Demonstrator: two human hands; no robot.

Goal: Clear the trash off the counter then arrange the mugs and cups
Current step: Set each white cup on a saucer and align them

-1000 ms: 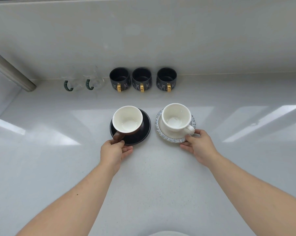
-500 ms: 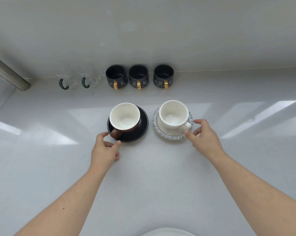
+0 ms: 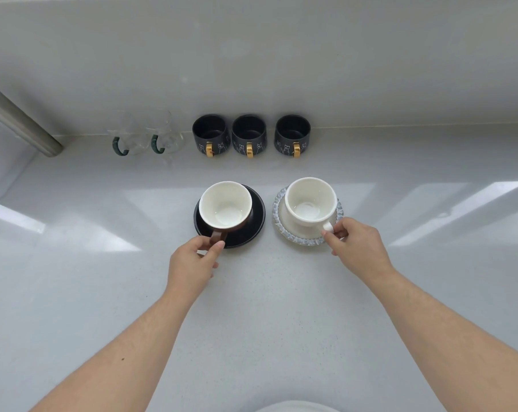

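A brown cup (image 3: 225,207) with a white inside stands on a black saucer (image 3: 256,221) at the counter's middle. My left hand (image 3: 192,263) pinches its brown handle. To the right, a white cup (image 3: 309,203) sits on a grey-rimmed saucer (image 3: 299,237); my right hand (image 3: 358,248) pinches its white handle. Along the back wall stand three dark mugs with gold handles (image 3: 210,139) (image 3: 248,140) (image 3: 292,139). Left of them are two clear glass cups with green handles (image 3: 126,138) (image 3: 165,138).
A brushed metal bar (image 3: 22,123) slants down at the far left above a pale appliance (image 3: 1,162). The white counter (image 3: 266,307) spreads around and in front of the saucers. A wall (image 3: 251,55) rises right behind the mugs.
Both hands let go of the saucer rims, drew back slightly, then closed on the handles of the two cups. The cups and saucers stay where they were.
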